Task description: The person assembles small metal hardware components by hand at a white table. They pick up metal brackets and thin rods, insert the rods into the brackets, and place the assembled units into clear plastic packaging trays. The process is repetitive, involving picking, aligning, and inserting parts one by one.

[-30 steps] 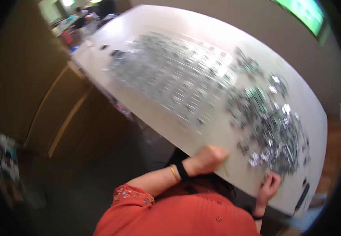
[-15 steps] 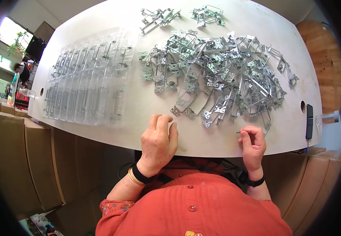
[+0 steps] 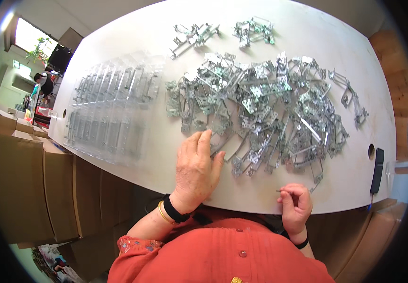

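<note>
A big heap of shiny metal brackets (image 3: 265, 108) covers the middle and right of the white table (image 3: 133, 42). My left hand (image 3: 195, 165) lies flat, palm down, fingers together, reaching toward the heap's near left edge; I cannot tell if anything is under it. My right hand (image 3: 296, 203) rests at the table's near edge with fingers curled, pinching a small thin metal pin between thumb and forefinger. Left of the heap lie rows of brackets in clear plastic bags (image 3: 112, 111).
Two small clusters of brackets (image 3: 194, 35) (image 3: 255, 30) lie at the far side. A black phone-like device (image 3: 378, 170) sits by a cable hole (image 3: 370, 151) at the right edge. Brown cardboard boxes (image 3: 34, 184) stand left of the table.
The view has swung from tilted to looking straight down at the table. My left hand has slid forward from the table edge toward the heap. My right hand stays at the near edge.
</note>
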`<state>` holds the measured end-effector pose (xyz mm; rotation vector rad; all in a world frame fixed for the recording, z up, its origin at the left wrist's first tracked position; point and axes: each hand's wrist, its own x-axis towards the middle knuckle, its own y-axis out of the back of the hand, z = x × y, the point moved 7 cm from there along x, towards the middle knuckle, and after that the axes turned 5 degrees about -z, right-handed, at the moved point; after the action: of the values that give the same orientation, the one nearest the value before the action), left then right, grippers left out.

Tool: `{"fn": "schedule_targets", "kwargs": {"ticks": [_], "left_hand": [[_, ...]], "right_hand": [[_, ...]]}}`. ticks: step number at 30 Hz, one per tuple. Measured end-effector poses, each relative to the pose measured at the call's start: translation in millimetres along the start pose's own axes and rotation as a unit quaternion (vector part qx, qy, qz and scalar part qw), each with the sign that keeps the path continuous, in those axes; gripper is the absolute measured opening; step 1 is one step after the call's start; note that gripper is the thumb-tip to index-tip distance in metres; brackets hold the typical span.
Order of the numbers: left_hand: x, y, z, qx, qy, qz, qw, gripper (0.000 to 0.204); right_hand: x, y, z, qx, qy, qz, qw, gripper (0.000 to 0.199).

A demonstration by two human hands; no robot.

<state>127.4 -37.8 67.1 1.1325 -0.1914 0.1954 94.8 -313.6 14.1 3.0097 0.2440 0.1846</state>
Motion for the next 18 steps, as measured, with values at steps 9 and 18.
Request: {"fn": "schedule_targets", "kwargs": {"ticks": [9, 18], "left_hand": [[19, 5, 3, 0.012, 0.024, -0.007, 1.0, 0.063], [26, -5, 79, -0.07, -0.16, -0.061, 0.983, 0.06]], "right_hand": [[1, -1, 1, 0.004, 0.023, -0.022, 0.999, 0.008], [0, -1, 3, -0.011, 0.02, -0.031, 0.999, 0.01]]}}
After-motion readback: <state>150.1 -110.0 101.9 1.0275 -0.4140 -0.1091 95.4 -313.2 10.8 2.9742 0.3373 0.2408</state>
